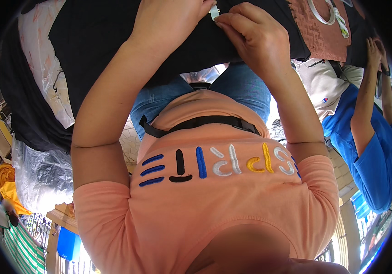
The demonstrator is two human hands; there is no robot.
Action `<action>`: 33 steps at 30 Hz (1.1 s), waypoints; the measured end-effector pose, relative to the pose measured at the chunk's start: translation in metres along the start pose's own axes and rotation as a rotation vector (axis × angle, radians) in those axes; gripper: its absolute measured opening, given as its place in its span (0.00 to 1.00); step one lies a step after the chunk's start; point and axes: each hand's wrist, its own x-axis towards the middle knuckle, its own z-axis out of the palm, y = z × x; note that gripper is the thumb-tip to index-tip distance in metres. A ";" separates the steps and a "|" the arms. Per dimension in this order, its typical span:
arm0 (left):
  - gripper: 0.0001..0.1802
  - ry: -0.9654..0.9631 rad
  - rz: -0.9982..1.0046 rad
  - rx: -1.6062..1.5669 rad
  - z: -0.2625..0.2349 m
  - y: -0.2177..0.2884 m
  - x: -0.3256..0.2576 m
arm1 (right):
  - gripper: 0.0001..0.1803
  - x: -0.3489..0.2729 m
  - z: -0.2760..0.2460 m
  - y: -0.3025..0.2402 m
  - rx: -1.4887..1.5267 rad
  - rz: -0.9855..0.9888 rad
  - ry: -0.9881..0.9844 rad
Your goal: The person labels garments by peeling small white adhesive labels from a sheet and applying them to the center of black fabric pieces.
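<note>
A small pale strip (214,12), like a tag or a bit of tape, is held between my two hands over black cloth (182,59). My right hand (261,35) pinches its lower end between thumb and fingers. At the upper edge of the view, my left hand (190,10) is partly cut off; its closed fingertips meet the strip's upper end. A tiny gold-coloured bit shows beside the strip, too small to name. The black cloth spreads across the work surface and hangs toward my lap.
To the right, a person in a blue shirt (365,150) works with both hands raised. Brown textured cloth (312,27) carries a white ring-shaped roll (321,13). On the left are clear plastic sheeting (40,173), dark hanging cloth (27,109) and an orange-yellow bundle (11,187).
</note>
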 end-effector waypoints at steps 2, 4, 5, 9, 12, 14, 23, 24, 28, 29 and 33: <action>0.04 0.017 0.002 -0.027 -0.001 -0.002 -0.001 | 0.04 0.000 0.000 0.000 -0.001 0.001 -0.001; 0.04 0.038 -0.037 -0.080 0.000 -0.003 -0.002 | 0.04 0.001 0.000 -0.001 -0.010 0.004 -0.010; 0.05 0.050 -0.076 -0.120 0.002 -0.005 -0.003 | 0.04 0.001 -0.001 -0.001 -0.019 0.007 -0.019; 0.05 -0.031 -0.282 -0.284 0.002 -0.009 -0.002 | 0.04 0.001 -0.002 0.000 -0.010 0.006 -0.010; 0.05 0.135 -0.046 -0.123 0.006 -0.017 -0.011 | 0.04 0.001 -0.003 0.000 -0.024 0.009 -0.026; 0.08 0.089 0.000 -0.099 -0.001 -0.013 -0.022 | 0.04 0.001 -0.004 0.000 -0.013 0.021 -0.043; 0.25 -0.251 0.160 0.104 -0.021 0.005 -0.037 | 0.06 -0.007 0.002 0.008 -0.086 -0.021 -0.034; 0.26 -0.273 0.173 0.137 -0.023 0.004 -0.037 | 0.06 -0.007 0.002 0.007 -0.086 -0.026 -0.028; 0.29 -0.358 0.233 0.216 -0.029 -0.001 -0.035 | 0.07 -0.008 -0.006 0.006 -0.149 -0.119 -0.116; 0.29 -0.374 0.246 0.239 -0.029 -0.002 -0.035 | 0.07 -0.006 -0.012 0.003 -0.164 -0.141 -0.154; 0.32 -0.435 0.271 0.277 -0.030 -0.004 -0.035 | 0.08 0.002 -0.033 0.013 0.007 -0.171 -0.276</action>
